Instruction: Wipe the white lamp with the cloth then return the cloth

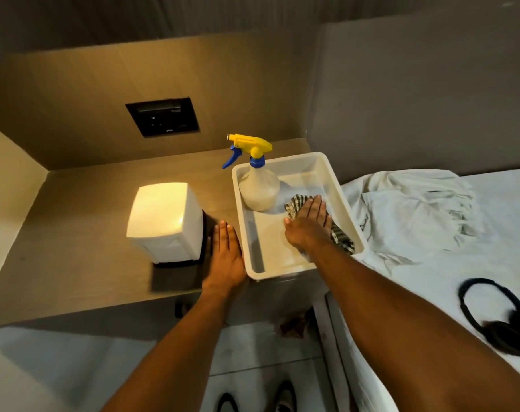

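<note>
Right hand [309,223] laid palm down, fingers [315,205] straight and close together, pressed flat on a checked cloth [340,236] inside a white plastic tray [243,203]; nothing gripped. Cloth crumpled under the palm, showing beyond the fingertips and by the wrist, against the tray's right wall. Just left of the fingers, in the tray's far left corner, an upright spray bottle [258,185] with yellow head and blue trigger, close to the cloth; touching or not, cannot tell.

Left hand [226,257] flat on the brown counter [74,233], fingers [224,233] extended and together, empty, wedged between the tray's left wall and the lamp's dark base. White lamp [165,221], box-shaped and lit, standing just left of that hand, apart from the cloth, with the tray wall and left hand between.

Further out: black switch panel [163,117] on the wall behind the counter; to the right, a bed [431,281] with rumpled white sheet [413,209] and black headphones [496,316]; below, tiled floor and shoes [282,396].
</note>
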